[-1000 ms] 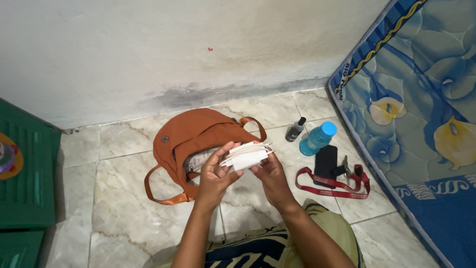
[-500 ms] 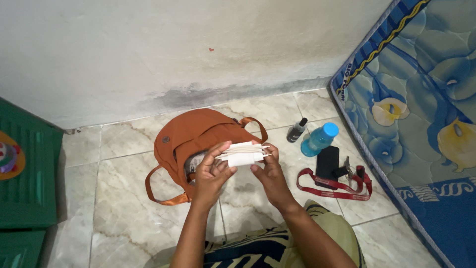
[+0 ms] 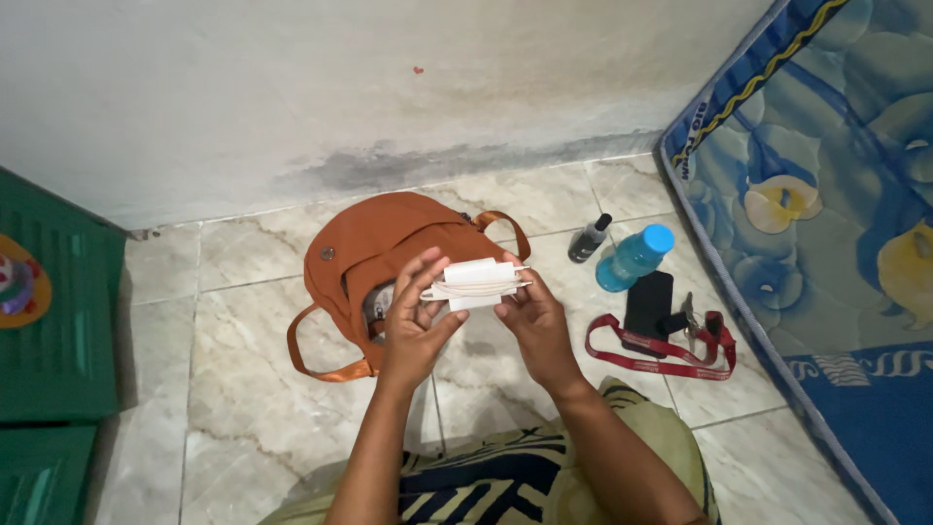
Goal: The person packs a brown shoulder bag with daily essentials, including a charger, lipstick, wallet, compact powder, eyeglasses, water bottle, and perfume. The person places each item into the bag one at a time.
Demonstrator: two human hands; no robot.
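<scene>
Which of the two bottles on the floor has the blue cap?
The larger clear-blue bottle, nearer the mattress; the small dark bottle beside it has a black cap.

Soft, even indoor light, moderately bright, with no glare. Faint shadows fall on the tiled floor (image 3: 243,389) just below the left hand (image 3: 413,326) and right hand (image 3: 535,326). Focus holds throughout; the wide lens bends lines near the edges.

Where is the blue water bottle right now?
In the head view, the blue bottle lies right of centre on the tiled floor, between a small dark bottle and a black phone.
</scene>
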